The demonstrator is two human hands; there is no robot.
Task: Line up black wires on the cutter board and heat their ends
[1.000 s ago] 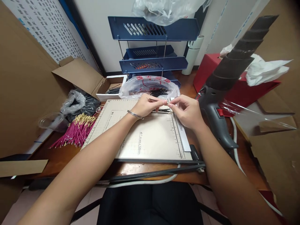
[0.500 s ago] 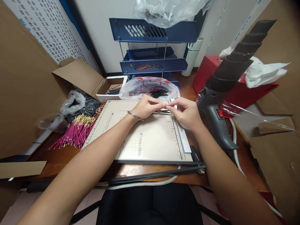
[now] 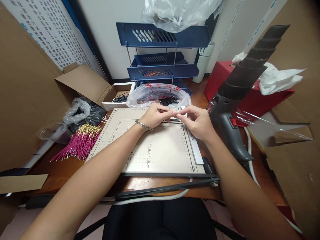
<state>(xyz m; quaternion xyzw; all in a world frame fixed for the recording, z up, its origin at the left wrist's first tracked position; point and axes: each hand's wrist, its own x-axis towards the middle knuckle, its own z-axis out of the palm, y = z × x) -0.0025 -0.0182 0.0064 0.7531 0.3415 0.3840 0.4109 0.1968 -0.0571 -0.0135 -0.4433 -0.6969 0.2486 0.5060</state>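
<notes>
Over the far right part of a cream paper cutter board point(image 3: 162, 146), my left hand point(image 3: 157, 115) and my right hand point(image 3: 198, 122) meet at the fingertips. Both are closed in a pinch. A thin dark strand shows along the fingers of my left hand; what my right fingertips pinch is too small to make out. Thin black pieces point(image 3: 177, 120) lie on the board just under the hands. Behind the board, a clear plastic bag point(image 3: 140, 95) with red print holds more black pieces.
Magenta strands with gold ends point(image 3: 80, 143) are piled left of the board. A heat gun point(image 3: 231, 123) and red box point(image 3: 215, 78) stand right. Behind are a blue rack point(image 3: 190, 40), a flask point(image 3: 203, 65) and an open box point(image 3: 107, 104). The cutter's arm point(image 3: 170, 188) lies along the front.
The view has shifted slightly. Both hands stay pinched together at nearly the same spot over the board.
</notes>
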